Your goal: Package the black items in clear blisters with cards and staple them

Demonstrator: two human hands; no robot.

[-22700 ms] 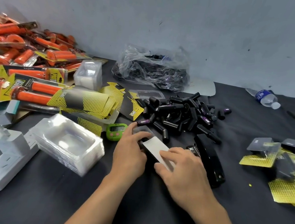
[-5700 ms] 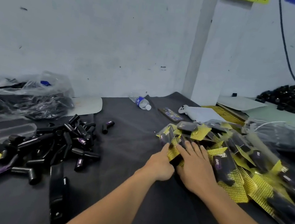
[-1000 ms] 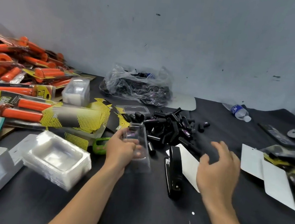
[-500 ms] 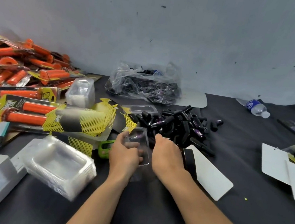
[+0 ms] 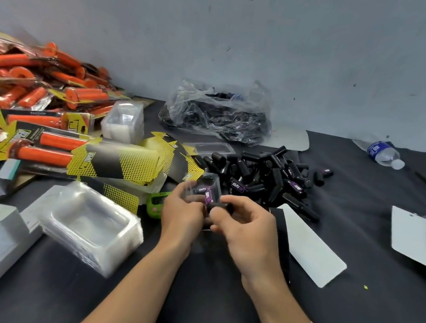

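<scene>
Black cylindrical item (image 5: pixel 218 206) sat pinched in your right hand (image 5: pixel 247 235); your left hand (image 5: pixel 182 215) gripped the clear plastic blister (image 5: pixel 207 187).

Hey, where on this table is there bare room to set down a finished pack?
Bare black cloth lies right of the white card, before the white cards at the right edge, and behind them toward the water bottle. The near edge beside the forearms is also free. The left side is crowded: blister stack, yellow cards, orange packs.
</scene>
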